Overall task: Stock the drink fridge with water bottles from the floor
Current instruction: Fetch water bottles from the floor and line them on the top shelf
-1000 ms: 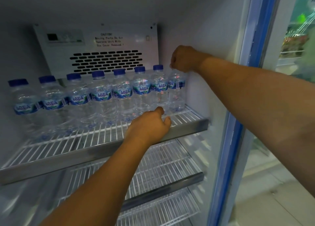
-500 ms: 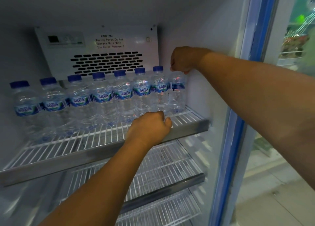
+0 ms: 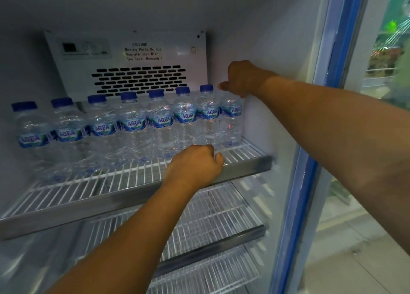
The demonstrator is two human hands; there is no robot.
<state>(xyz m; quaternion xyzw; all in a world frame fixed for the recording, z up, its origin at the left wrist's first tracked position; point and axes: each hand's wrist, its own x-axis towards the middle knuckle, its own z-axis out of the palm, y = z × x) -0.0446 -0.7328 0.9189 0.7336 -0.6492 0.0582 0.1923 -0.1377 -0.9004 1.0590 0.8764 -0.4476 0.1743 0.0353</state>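
Water bottles (image 3: 133, 125) line the back edge of the top shelf (image 3: 244, 167); the right hand (image 3: 241, 78) pinches the top of the last bottle (image 3: 230, 120) at the right end, seating it, while the left hand (image 3: 195, 165) grips the shelf's front edge. Next, I judge: release and fetch more from the floor. Since a second ago, both holds stay unchanged.

"AQUA" on bottle labels (image 3: 134, 123); back panel (image 3: 124, 49): "CAUTION! Moving Parts Do Not Operate Unit With The Cover Removed!"
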